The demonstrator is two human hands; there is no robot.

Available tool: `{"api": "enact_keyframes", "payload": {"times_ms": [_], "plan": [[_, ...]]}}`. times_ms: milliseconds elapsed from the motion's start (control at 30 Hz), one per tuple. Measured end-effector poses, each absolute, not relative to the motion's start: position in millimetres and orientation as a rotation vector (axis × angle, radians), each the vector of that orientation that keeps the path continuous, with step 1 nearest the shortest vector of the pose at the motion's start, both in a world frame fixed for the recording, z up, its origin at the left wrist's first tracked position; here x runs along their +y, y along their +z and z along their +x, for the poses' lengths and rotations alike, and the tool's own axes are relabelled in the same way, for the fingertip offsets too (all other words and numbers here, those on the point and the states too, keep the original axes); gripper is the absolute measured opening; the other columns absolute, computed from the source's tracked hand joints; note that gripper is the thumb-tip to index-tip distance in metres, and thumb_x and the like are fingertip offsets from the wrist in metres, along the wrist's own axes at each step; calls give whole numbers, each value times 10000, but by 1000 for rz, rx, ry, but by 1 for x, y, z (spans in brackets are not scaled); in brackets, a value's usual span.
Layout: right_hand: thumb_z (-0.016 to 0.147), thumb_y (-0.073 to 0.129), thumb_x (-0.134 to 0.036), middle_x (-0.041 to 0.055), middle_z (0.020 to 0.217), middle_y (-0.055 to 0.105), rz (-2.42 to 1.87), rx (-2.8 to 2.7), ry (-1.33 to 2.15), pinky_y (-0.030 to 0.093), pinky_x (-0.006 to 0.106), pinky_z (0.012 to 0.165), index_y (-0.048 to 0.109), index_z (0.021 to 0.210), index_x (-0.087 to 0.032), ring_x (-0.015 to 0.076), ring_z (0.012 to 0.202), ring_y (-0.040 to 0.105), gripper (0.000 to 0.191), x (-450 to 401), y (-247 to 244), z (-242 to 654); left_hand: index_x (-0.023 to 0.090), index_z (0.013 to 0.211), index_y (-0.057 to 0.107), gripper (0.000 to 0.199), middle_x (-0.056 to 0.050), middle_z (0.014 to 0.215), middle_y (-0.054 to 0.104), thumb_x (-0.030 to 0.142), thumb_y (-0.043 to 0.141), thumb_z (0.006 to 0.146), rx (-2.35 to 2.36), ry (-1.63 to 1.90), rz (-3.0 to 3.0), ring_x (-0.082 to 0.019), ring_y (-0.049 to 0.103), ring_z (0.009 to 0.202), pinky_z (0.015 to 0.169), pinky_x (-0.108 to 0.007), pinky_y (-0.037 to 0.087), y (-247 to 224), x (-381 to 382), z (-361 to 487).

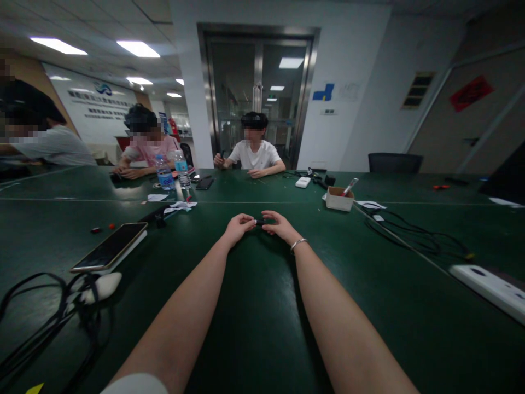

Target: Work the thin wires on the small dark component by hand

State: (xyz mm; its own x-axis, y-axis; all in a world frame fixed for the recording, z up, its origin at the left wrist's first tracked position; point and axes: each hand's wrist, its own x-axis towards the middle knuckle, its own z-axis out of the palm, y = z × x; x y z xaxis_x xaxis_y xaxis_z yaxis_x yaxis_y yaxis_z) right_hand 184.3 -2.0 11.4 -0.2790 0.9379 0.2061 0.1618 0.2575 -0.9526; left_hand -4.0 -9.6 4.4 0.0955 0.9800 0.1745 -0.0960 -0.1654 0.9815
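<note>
Both my hands meet over the green table, with a small black cylinder (259,222) between them that has a silvery band near its left end. Its exact kind is too small to make out. Thumb and fingers of my left hand (238,227) pinch the left end. My right hand (281,226), with a silver bracelet (298,245) at the wrist, has its thumb and fingers curved around the right end. The cylinder lies roughly level, just above or on the tabletop; I cannot tell which. My fingers partly hide both ends.
On the left are a phone (112,246) on a white box, a white mouse (102,287) and black cables (36,328). Water bottles (164,174) stand farther back. To the right are a small box (339,200), cables and a power strip (488,287). Several people sit across the table.
</note>
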Motion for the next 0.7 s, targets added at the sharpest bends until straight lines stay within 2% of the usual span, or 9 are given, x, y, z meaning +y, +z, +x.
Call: {"api": "enact_keyframes", "payload": {"times_ms": [133,233,300,433,567,700], "plan": [[817,624,-254,45,855,661,-1082,-1631,1146,439,160,441,621,1107,-181,50,492,522,300,-1,11,184,126,866,629,311,-68,825,678,252,790,632,977,1292,1301,-169,659,803,872,-382,504,5,-10,-4],[750,678,-168,41,973,651,-1019,-1651,1159,449,151,456,600,1139,-215,37,517,532,399,-1,11,185,118,868,629,291,-69,819,675,227,779,644,991,1292,1292,-165,658,793,867,-379,507,7,-11,-4],[723,707,-172,41,1004,639,-1021,-1639,1143,452,148,459,584,1163,-226,36,529,540,460,-1,11,185,116,867,628,280,-65,807,672,219,774,651,991,1295,1284,-162,658,787,869,-380,507,7,-11,-4],[798,641,-218,39,852,647,-1076,-1640,1148,440,151,447,615,1103,-176,43,499,518,309,-2,12,184,121,866,629,277,-69,823,673,216,776,651,975,1294,1281,-164,661,799,883,-387,503,6,-10,-4],[701,712,-114,46,1040,627,-1031,-1643,1129,457,152,466,585,1147,-217,37,541,547,476,-2,12,184,115,869,629,266,-71,818,674,203,768,659,987,1295,1280,-166,663,800,884,-383,506,6,-10,-4],[806,636,-197,53,888,650,-1090,-1627,1160,439,148,443,582,1137,-162,39,495,518,337,-2,13,183,115,870,627,265,-63,811,676,202,767,663,986,1294,1284,-161,664,801,880,-372,511,8,-12,-3]]}}
